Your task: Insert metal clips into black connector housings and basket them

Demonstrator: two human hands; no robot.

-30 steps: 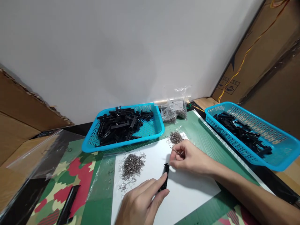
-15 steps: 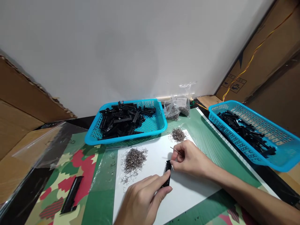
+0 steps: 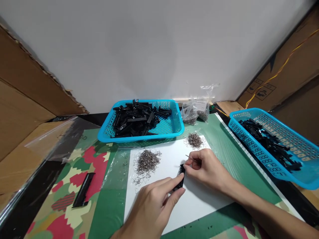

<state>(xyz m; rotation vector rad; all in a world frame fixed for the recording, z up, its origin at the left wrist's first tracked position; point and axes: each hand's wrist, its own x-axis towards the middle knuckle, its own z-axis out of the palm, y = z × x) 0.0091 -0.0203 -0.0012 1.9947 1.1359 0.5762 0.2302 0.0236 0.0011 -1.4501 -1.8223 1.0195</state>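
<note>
A slim black plastic part (image 3: 182, 170) is pinched between the thumb and fingers of my left hand (image 3: 156, 200), over a white sheet of paper (image 3: 191, 202). My right hand (image 3: 205, 169) has its fingertips at the far end of that part. Between its fingers it also grips a thin metal rod (image 3: 189, 157), which points up and left. Whether a small wire piece is under the right fingertips is hidden. Left of the hands lies a pile of small bent wire clips (image 3: 148, 162); a smaller clip pile (image 3: 194, 140) sits beyond my right hand.
A blue basket (image 3: 141, 139) of black parts stands at the back, another blue basket (image 3: 266, 156) at the right. Clear bags of clips (image 3: 190, 116) lean by the wall. A single black part (image 3: 84, 191) rests on the camouflage-patterned surface at left.
The whole view has shifted, so things appear farther right and mostly a little higher. Both hands keep their grips, with the right fingertips still at the black part's far end.
</note>
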